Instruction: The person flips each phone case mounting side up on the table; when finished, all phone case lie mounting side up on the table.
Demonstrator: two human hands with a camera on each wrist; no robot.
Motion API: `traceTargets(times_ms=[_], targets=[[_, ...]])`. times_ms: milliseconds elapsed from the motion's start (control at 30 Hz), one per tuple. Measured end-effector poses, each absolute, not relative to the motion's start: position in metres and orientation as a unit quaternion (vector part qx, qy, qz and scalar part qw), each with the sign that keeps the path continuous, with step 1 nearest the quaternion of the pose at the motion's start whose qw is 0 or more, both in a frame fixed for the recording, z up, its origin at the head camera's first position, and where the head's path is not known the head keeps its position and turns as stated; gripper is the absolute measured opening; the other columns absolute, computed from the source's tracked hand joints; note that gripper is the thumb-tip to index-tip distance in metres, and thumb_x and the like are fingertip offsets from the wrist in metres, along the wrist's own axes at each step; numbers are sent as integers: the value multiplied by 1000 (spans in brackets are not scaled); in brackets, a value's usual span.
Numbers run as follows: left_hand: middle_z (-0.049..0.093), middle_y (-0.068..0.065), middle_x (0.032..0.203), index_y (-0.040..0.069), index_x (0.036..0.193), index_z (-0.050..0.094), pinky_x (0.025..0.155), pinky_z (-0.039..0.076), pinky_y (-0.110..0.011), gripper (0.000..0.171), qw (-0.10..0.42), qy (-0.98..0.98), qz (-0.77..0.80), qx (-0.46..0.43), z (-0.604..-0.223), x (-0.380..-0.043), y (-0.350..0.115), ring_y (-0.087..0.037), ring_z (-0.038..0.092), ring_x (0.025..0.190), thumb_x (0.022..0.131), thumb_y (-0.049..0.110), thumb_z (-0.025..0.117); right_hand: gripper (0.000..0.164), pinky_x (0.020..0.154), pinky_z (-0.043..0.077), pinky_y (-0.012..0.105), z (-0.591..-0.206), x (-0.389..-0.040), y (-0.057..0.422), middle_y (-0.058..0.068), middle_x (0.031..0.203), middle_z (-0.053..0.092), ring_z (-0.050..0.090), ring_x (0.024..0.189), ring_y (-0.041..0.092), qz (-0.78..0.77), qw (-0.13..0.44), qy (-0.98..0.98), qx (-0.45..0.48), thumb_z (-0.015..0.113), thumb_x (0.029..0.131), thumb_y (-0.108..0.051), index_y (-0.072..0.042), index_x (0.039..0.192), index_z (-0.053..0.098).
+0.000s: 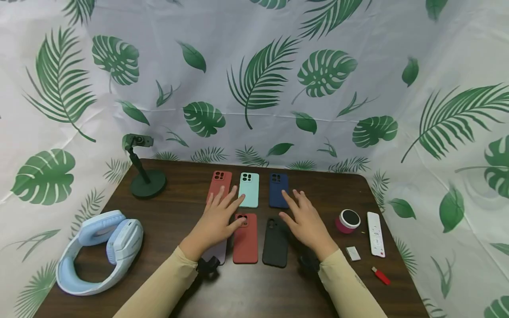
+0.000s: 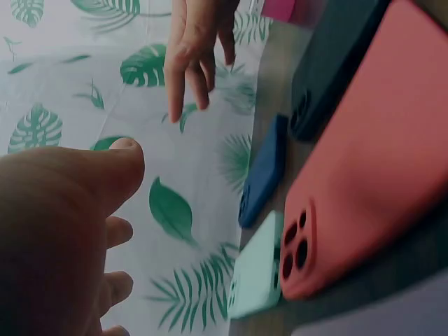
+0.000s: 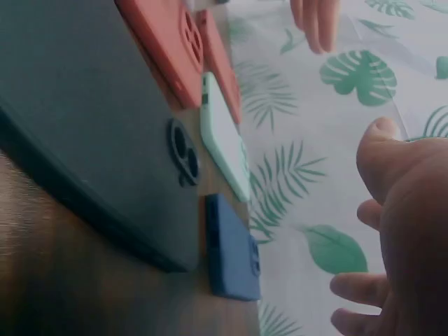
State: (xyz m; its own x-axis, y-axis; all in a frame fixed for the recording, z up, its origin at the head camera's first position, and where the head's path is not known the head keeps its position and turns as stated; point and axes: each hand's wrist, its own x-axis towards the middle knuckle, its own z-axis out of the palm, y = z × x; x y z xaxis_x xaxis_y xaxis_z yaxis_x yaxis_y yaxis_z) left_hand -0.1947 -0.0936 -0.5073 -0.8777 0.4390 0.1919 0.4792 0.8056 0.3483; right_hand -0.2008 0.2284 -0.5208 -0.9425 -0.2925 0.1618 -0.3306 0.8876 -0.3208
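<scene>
My left hand (image 1: 215, 222), fingers spread, hovers above the left side of two rows of phone cases. Under it are a red phone case (image 1: 222, 176) at the back left and a mostly hidden lilac case (image 1: 216, 252) at the front left. A second red case (image 1: 245, 243) lies in the front row beside its thumb. My right hand (image 1: 308, 222), fingers spread too, hovers near the black case (image 1: 275, 245) and the navy case (image 1: 279, 194). Between the hands at the back lies a mint case (image 1: 248, 190). Both hands hold nothing.
Pale blue headphones (image 1: 123, 247) lie at the left, and a dark green stand (image 1: 148, 183) rises behind them. On the right are a pink jar (image 1: 347, 221), a white remote (image 1: 375, 234), a small white square (image 1: 353, 253) and a red USB stick (image 1: 381, 275). A leaf-patterned cloth (image 1: 258, 132) hangs behind the table.
</scene>
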Motion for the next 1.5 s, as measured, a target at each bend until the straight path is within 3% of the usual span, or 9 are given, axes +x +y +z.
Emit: traceTargets(times_ms=[200, 367, 533, 633, 800, 1000, 1233, 1500], targets=[[18, -2, 171, 34, 161, 26, 124, 10, -66, 71, 44, -939, -208, -270, -510, -182, -85, -36, 5, 159, 100, 57, 54, 63, 112, 34, 68, -537, -186, 231, 9, 165, 28, 26, 152, 37, 276, 56, -943, 176, 47, 103, -56, -43, 160, 21], [22, -4, 170, 31, 160, 30, 123, 16, -65, 72, 30, -938, -197, -283, -521, -170, -84, -39, 12, 158, 99, 58, 56, 54, 104, 44, 60, -553, -174, 229, 8, 155, 35, 38, 142, 28, 406, 40, -895, 181, 52, 106, -38, -38, 157, 34], [25, -7, 169, 26, 158, 36, 123, 19, -64, 72, 19, -928, -200, -314, -526, -166, -75, -39, 15, 157, 98, 60, 56, 46, 88, 51, 40, -562, -171, 233, 11, 140, 45, 49, 121, 23, 476, 31, -865, 157, 53, 106, -29, -36, 151, 43], [27, -9, 168, 24, 158, 37, 123, 21, -63, 74, 12, -924, -192, -332, -527, -166, -67, -39, 19, 156, 97, 61, 56, 45, 76, 54, 31, -568, -170, 237, 14, 131, 48, 57, 106, 27, 497, 19, -854, 152, 53, 106, -26, -28, 150, 45], [28, -9, 167, 23, 158, 36, 123, 27, -55, 76, -7, -917, -166, -364, -529, -163, -54, -37, 25, 155, 96, 63, 55, 49, 67, 57, 36, -572, -170, 243, 15, 111, 52, 63, 80, 40, 522, -12, -844, 124, 54, 106, -27, -12, 152, 42], [28, -11, 167, 25, 159, 33, 119, 37, -51, 78, -23, -900, -141, -411, -531, -159, -36, -36, 32, 152, 96, 64, 55, 53, 55, 55, 40, -554, -163, 244, 26, 94, 57, 61, 61, 44, 556, -68, -824, 88, 55, 106, -25, -8, 153, 36], [32, -12, 165, 24, 156, 40, 118, 38, -50, 77, -31, -890, -113, -440, -543, -150, -18, -36, 35, 150, 93, 67, 57, 57, 31, 38, 32, -580, -167, 253, 20, 96, 61, 58, 49, 27, 573, -109, -811, 45, 57, 102, -46, -23, 151, 39], [36, -8, 164, 27, 148, 51, 121, 34, -48, 67, -42, -896, -118, -426, -550, -149, -9, -32, 30, 153, 93, 64, 60, 52, 32, 41, 36, -582, -173, 252, 11, 95, 64, 59, 52, 27, 549, -117, -827, 27, 59, 99, -51, -27, 144, 48]])
